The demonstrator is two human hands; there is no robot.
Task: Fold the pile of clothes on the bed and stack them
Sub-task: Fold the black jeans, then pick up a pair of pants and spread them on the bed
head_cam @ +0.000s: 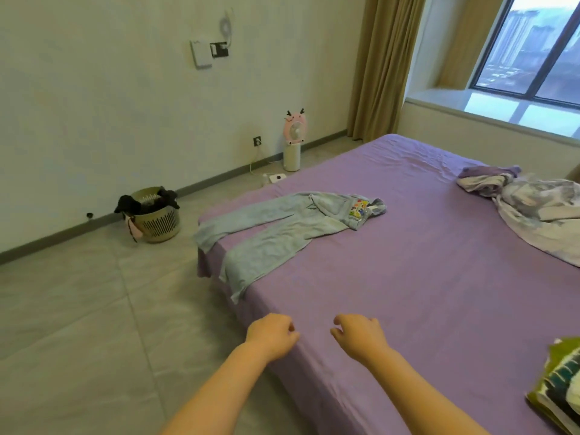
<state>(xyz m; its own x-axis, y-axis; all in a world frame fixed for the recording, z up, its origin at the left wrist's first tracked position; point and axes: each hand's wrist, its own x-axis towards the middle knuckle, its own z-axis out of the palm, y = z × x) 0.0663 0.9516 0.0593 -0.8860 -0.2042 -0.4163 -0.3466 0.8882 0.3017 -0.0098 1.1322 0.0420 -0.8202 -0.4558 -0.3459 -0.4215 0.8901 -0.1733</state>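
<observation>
Bed [408, 277] in purple sheet, pale blue trousers [276, 233] flat, grey tiled floor [78, 324], left hand [271, 335], right hand [361, 335] loosely curled, empty

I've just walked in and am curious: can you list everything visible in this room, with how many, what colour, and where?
bed: one, purple sheet, centre and right
trousers: one, light blue, laid flat at the bed's far corner, legs over the edge
crumpled clothes: one heap, white and lilac, far right on bed
folded stack: one, green and white, bottom right
laundry basket: one, beige, dark clothing inside, by the wall
fan: one, pink and white, floor by the wall
curtain: one, tan, beside the window
left hand: empty, loosely curled
right hand: empty, loosely curled
</observation>
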